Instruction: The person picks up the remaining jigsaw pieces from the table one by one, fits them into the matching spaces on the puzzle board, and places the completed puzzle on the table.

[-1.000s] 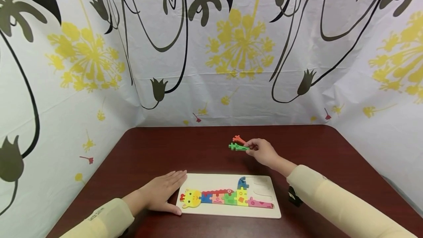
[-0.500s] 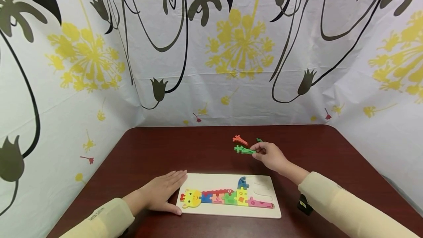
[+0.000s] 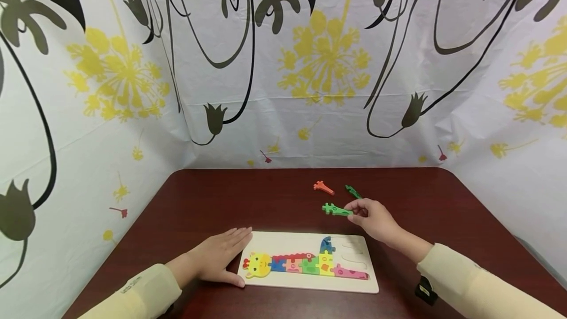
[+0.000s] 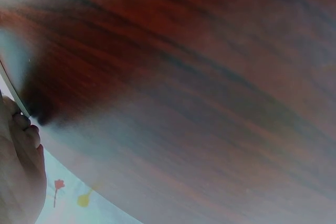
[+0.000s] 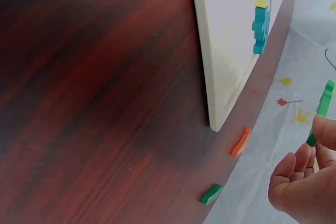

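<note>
My right hand [image 3: 373, 218] pinches a green puzzle piece [image 3: 335, 209] by its narrow end, above the table behind the puzzle board [image 3: 305, 286]. In the right wrist view the same green piece [image 5: 325, 100] stands up between thumb and fingers. My left hand [image 3: 223, 256] lies with straight fingers on the board's left edge. On the board, joined pieces form a giraffe with a yellow head [image 3: 258, 265], a blue tail piece [image 3: 327, 245] and a pink leg piece [image 3: 350, 272]. Bare outlined recesses show at the board's right end.
Behind the right hand, an orange piece [image 3: 324, 187] and a dark green piece [image 3: 353, 191] lie on the dark red-brown table [image 3: 235, 196]. A patterned white cloth [image 3: 283, 127] hangs along the table's back and sides.
My right hand has moved right and nearer to me with the green piece, away from the orange one. The dark green piece has come into sight. The left hand stays put.
</note>
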Available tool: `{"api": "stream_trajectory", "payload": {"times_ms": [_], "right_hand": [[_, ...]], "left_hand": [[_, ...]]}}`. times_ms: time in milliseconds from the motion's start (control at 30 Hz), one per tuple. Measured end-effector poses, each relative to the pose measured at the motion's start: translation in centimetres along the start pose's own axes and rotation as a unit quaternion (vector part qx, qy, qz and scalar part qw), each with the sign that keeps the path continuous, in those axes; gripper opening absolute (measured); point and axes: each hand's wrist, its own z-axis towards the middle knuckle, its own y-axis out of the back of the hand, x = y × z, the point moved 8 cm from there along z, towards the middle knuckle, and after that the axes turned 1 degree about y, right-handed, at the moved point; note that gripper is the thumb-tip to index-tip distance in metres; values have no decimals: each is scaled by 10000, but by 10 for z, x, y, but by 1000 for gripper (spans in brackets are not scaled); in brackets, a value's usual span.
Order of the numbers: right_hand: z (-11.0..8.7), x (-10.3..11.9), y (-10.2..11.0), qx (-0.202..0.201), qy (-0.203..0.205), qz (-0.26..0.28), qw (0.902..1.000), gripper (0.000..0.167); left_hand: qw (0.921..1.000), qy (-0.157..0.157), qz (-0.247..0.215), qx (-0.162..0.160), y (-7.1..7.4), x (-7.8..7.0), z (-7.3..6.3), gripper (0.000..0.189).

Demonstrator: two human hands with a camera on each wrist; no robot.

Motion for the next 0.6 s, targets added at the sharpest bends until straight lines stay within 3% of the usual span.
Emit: {"api": "stream_trajectory", "payload": {"times_ms": [600], "right_hand": [[-32,-2,6,-184,-31,-169,9997,17]], "left_hand": [[9999,23,-114,95,3,-2,0,108]]}}
